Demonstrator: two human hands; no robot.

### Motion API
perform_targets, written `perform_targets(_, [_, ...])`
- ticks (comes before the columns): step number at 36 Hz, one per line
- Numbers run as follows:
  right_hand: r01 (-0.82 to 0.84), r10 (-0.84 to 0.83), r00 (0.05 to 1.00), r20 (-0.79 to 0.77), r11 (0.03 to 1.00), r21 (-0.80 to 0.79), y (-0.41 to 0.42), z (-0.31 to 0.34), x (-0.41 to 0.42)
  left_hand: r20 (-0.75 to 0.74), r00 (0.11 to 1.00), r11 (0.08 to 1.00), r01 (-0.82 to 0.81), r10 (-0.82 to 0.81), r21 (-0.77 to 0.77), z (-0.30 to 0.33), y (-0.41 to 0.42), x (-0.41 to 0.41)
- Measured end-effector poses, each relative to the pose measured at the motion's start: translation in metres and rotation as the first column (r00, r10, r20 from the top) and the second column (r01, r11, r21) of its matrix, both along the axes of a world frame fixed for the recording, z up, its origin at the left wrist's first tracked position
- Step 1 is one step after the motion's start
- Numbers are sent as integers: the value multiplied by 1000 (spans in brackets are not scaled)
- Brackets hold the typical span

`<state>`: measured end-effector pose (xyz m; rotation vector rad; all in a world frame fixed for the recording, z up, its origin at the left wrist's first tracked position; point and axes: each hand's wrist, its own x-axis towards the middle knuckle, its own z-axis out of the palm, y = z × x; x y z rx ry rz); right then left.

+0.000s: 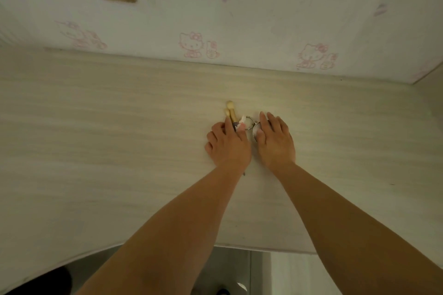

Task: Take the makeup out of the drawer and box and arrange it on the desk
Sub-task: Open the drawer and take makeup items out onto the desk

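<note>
The small makeup brushes (230, 112) are gripped by the left hand (227, 142) on the worktop (119, 127), near centre, tips toward 12 o'clock. The metal-rimmed item (251, 124) is pressed under the right hand (275, 141), fingers flat. Both should be released gently, kept parallel and slightly apart.

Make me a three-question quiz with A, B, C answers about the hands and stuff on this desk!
1. Where are the brushes?
A. On the desk under the left hand
B. On the floor
C. Stuck to the wall

2. What colour are the brush tips?
A. Blue
B. Cream
C. Black

3. How is the right hand?
A. In a fist
B. Lying flat
C. Pointing up

Answers: 1 A, the left hand holds them against the desk. 2 B, the tips look pale cream. 3 B, its fingers lie straight over a metal ring.
</note>
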<state>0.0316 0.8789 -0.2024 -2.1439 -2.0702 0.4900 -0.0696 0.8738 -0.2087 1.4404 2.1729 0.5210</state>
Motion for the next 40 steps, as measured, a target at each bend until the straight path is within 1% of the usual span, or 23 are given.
perform_targets(2, [-26, 25, 999, -29, 1000, -5, 3, -1, 2, 48, 999, 1000, 15, -14, -20, 1, 0, 5])
perform_targets(5, [-11, 5, 991, -133, 999, -40, 3, 3, 3, 134, 991, 999, 26, -21, -34, 5, -2, 14])
perform_targets(9, [-56, 46, 990, -132, 996, -71, -3, 9, 5, 255, 967, 998, 27, -11, -57, 11, -1, 22])
perform_targets(11, [-46, 33, 987, -160, 996, -82, -7, 11, 6, 284, 959, 998, 24, -6, -59, 14, -1, 23])
perform_targets(16, [-38, 29, 989, -143, 998, -58, -22, 15, 16, 234, 971, 994, 73, -54, -76, 16, -4, 16])
perform_targets(18, [-15, 7, 989, -149, 998, -53, -30, 18, 19, 199, 974, 987, 128, -107, -93, 17, -7, 10])
perform_targets(20, [7, -13, 988, -152, 999, -39, -38, 23, 22, 117, 978, 976, 186, -173, -115, 20, -14, 6])
perform_targets(22, [58, -56, 983, -173, 998, 4, -48, 28, 27, -15, 970, 965, 240, -242, -103, 24, -23, 2])
perform_targets(23, [83, -75, 980, -185, 996, 37, -55, 30, 29, -83, 958, 961, 268, -274, -74, 27, -30, 0])
perform_targets(25, [112, -87, 976, -200, 987, 115, -70, 32, 35, -186, 931, 944, 327, -314, 41, 31, -49, 0])
perform_targets(26, [115, -82, 975, -208, 982, 151, -79, 32, 39, -200, 923, 931, 352, -329, 95, 34, -60, 2])
perform_targets(29, [147, -82, 959, -273, 963, 227, -116, 31, 54, -125, 917, 903, 396, -379, 167, 39, -101, 13])
perform_targets(31, [221, -122, 935, -332, 935, 278, -146, 29, 67, -92, 898, 869, 440, -431, 226, 36, -132, 23])
perform_targets(33, [301, -173, 913, -370, 898, 322, -177, 27, 84, -90, 853, 801, 515, -514, 305, 29, -162, 33])
perform_targets(36, [414, -264, 872, -412, 847, 334, -226, 20, 114, -121, 729, 653, 664, -674, 363, 16, -208, 48])
perform_targets(38, [489, -330, 839, -432, 807, 333, -259, 13, 133, -136, 630, 557, 752, -764, 354, 5, -234, 57])
perform_targets(40, [533, -376, 812, -447, 789, 305, -290, 2, 150, -116, 554, 501, 809, -824, 308, -10, -256, 65])
